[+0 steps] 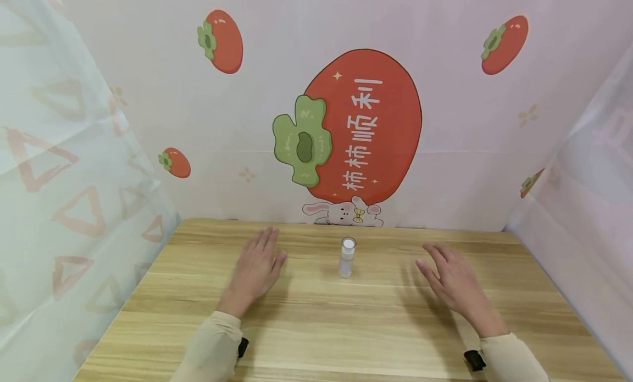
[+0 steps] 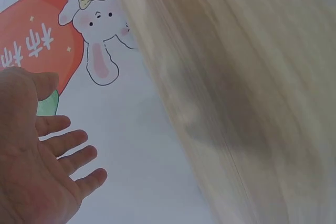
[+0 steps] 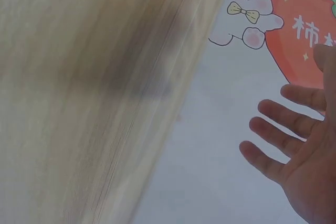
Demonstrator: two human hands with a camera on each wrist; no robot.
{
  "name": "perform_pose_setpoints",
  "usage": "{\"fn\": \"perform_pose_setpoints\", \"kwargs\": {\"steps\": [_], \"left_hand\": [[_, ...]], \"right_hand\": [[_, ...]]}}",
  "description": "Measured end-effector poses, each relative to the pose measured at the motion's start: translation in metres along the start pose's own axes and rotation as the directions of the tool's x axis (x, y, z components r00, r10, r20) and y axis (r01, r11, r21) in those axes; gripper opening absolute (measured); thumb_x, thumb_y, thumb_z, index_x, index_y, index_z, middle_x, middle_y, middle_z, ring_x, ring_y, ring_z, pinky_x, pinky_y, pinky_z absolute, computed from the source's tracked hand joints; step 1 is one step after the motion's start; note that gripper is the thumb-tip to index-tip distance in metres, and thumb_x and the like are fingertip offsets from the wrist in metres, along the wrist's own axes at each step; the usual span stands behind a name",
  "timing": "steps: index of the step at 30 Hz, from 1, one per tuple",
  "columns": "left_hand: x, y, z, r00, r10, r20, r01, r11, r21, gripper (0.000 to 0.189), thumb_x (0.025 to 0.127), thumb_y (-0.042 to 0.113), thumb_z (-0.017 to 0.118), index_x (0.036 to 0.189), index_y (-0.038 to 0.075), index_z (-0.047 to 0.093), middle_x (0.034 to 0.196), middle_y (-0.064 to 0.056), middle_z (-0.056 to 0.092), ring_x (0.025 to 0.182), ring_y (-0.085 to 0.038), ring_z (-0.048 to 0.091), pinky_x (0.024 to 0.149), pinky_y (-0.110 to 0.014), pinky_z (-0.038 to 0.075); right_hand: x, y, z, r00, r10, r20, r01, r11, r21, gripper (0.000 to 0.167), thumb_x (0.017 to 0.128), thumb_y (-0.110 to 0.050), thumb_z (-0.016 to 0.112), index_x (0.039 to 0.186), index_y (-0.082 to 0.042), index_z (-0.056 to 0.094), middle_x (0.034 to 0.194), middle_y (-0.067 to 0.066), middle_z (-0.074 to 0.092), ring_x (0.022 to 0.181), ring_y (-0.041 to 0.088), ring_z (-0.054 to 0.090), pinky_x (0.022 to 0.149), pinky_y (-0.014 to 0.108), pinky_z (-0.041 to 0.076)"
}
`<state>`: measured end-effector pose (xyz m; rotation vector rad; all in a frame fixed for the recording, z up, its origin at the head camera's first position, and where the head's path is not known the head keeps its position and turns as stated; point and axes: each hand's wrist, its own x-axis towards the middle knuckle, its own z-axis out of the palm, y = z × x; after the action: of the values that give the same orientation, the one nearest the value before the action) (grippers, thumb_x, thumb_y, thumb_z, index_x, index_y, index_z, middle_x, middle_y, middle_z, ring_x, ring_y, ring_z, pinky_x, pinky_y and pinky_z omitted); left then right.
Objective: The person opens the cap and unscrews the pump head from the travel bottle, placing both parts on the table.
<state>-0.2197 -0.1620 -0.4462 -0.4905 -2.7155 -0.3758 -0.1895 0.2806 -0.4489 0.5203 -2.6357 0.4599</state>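
Note:
A small clear bottle [image 1: 346, 261] with a white top stands upright near the back middle of the wooden table [image 1: 316, 327]. To its left is my left hand [image 1: 255, 266], palm down over the wood with fingers extended and nothing held. My right hand [image 1: 452, 277] hovers on the bottle's other side, its fingers spread and loosely bent above a shadow. Both hands are apart from the bottle. In the left wrist view the left palm [image 2: 37, 166] faces the camera, bare. The right wrist view likewise has the right fingers [image 3: 289, 116] spread around nothing.
Behind the table rises a pale backdrop [image 1: 237, 107] printed with red persimmons and a white rabbit. Printed sheets hang along the left side [image 1: 64, 167] and the right side [image 1: 583, 206]. Black straps [image 1: 475, 360] show at both cuffs.

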Motion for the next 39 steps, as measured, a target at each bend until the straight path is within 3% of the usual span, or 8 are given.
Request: {"fn": "perform_pose_setpoints", "kwargs": {"steps": [7,13,29,39], "left_hand": [[0.001,0.010,0.002,0.999,0.018,-0.036,-0.021,0.994,-0.107,0.054,0.102,0.026,0.061,0.143,-0.007,0.049,0.143,-0.026,0.051,0.133,-0.045,0.047,0.112,-0.056,0.035],[0.004,0.023,0.004,1.000,0.007,-0.014,-0.010,0.976,-0.220,0.053,0.101,0.026,0.065,0.142,-0.005,0.051,0.142,-0.025,0.054,0.132,-0.044,0.049,0.110,-0.057,0.037],[0.011,0.050,0.013,0.996,0.010,0.083,0.014,0.958,-0.285,0.057,0.100,0.031,0.065,0.145,0.001,0.050,0.145,-0.020,0.053,0.136,-0.039,0.047,0.112,-0.053,0.037],[0.014,0.064,0.016,0.990,0.014,0.144,0.035,0.944,-0.328,0.054,0.101,0.030,0.064,0.145,0.002,0.050,0.146,-0.019,0.052,0.135,-0.039,0.047,0.110,-0.055,0.038]], "right_hand": [[0.003,-0.005,0.004,0.999,-0.018,-0.028,0.018,1.000,0.002,0.043,0.100,-0.025,0.066,0.129,0.005,0.061,0.122,0.027,0.062,0.111,0.050,0.059,0.090,0.064,0.046],[0.007,-0.009,0.003,0.999,-0.027,-0.029,0.028,0.999,0.038,0.042,0.099,-0.026,0.068,0.129,0.003,0.062,0.122,0.024,0.063,0.112,0.046,0.059,0.090,0.063,0.047],[0.014,-0.027,0.006,0.998,0.014,0.053,-0.020,0.995,0.099,0.045,0.102,-0.033,0.063,0.133,-0.001,0.060,0.127,0.022,0.061,0.118,0.044,0.057,0.094,0.061,0.047],[0.017,-0.031,0.007,0.999,0.008,0.032,-0.012,0.991,0.131,0.042,0.100,-0.031,0.066,0.131,-0.003,0.062,0.126,0.018,0.062,0.116,0.040,0.058,0.093,0.058,0.049]]}}
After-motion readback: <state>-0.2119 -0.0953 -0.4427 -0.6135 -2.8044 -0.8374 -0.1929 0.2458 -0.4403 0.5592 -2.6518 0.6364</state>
